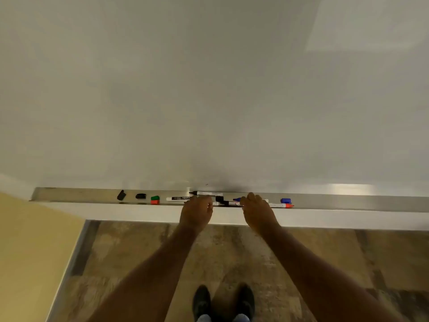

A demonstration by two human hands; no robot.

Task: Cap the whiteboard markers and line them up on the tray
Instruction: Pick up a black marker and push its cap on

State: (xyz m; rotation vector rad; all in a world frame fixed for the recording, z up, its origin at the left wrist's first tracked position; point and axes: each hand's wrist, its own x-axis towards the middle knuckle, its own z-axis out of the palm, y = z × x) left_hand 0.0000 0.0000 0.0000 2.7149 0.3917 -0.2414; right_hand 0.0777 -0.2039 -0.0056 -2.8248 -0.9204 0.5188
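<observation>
**Loose caps and bare tips along a narrow ledge**

Both hands reach into the metal tray point(81, 194) under the whiteboard point(209, 89). The left hand point(197, 211) is curled over the left end of a marker lying along the near edge; the right hand point(256, 209) is curled beside a blue-tipped marker point(237, 200). Whether either hand is clamped on a barrel cannot be told, since the fingers hide the contact.

The markers sit clustered mid-tray: a black-tipped marker point(205, 193) at the far edge against the board, uncapped; a white marker point(177, 198) to its left; a red-ended marker point(281, 205) at the near right. Loose pieces lie apart: two black caps point(121, 195) at far left, a green cap point(155, 198) touching a red cap point(155, 202), and a blue cap point(286, 200) at right.

The risks, as a judgement: the ledge is shallow, so a nudged marker or cap could roll over the near lip to the floor point(232, 252). The caps lie well away from their markers, so a colour mismatch is likely if one is grabbed in haste. A bare tip could smear the board or fingers.

Dark print runs along the white barrels, but it is too small and blurred to read; no brand can be made out.
</observation>
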